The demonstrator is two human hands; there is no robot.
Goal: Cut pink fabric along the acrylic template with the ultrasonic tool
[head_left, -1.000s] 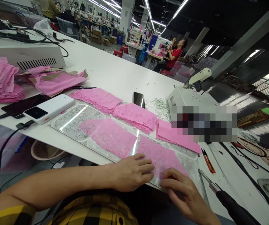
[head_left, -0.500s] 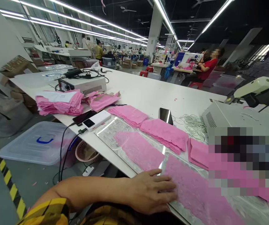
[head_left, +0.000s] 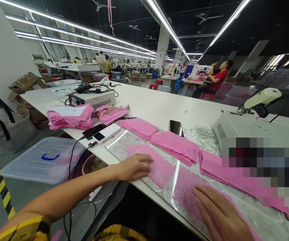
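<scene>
A transparent plastic sheet (head_left: 118,140) lies along the table's near edge, with pink lace-like fabric pieces (head_left: 159,165) flat on or beneath it; I cannot tell which. My left hand (head_left: 135,166) rests at the sheet's near edge, fingers loosely bent over the farther piece and gripping nothing. Over the nearer pink piece (head_left: 187,185) is my right hand (head_left: 222,214), fingers stretched out, slightly blurred. Just beyond the sheet are a stack of pink cut pieces (head_left: 174,145), another stack (head_left: 138,128), and folded pink fabric (head_left: 215,165) at the right.
A dark phone (head_left: 176,128) and tangled pale string (head_left: 205,135) lie behind the stacks. At left are a white power bank (head_left: 106,134) with cables, a pink bundle (head_left: 70,117) and a grey box device (head_left: 93,98). A large machine (head_left: 255,129) stands right. A lidded plastic bin (head_left: 44,160) is below.
My left hand has moved left and farther along the sheet. My right hand has come into view over the nearer pink piece. The camera view has shifted slightly.
</scene>
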